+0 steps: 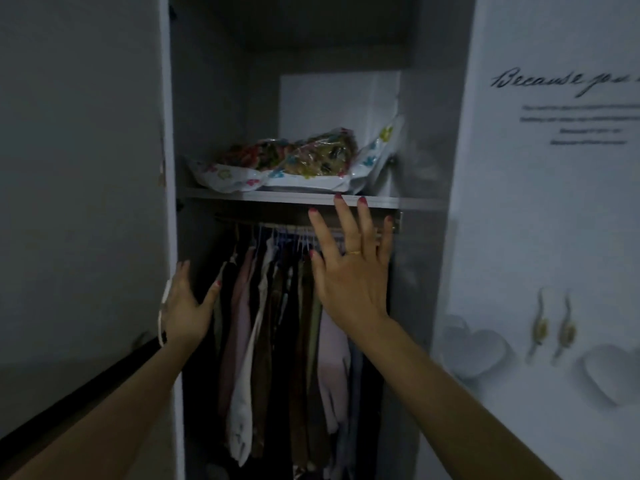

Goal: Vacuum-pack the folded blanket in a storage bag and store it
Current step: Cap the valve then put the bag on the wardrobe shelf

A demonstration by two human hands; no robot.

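The vacuum-packed storage bag (294, 161), clear with coloured flower prints and a patterned blanket pressed flat inside, lies on the wardrobe's upper shelf (381, 201). My right hand (349, 268) is raised just below the shelf edge, fingers spread and straight, holding nothing; its fingertips reach the shelf's front edge, apart from the bag. My left hand (185, 306) is lower, at the edge of the open left door (169, 133), fingers straight, thumb spread, with nothing in it.
Several garments (277, 323) hang on a rail under the shelf. A white box or board (332, 102) stands behind the bag. The right wardrobe door (554, 202) carries script text and heart pictures. The lighting is dim.
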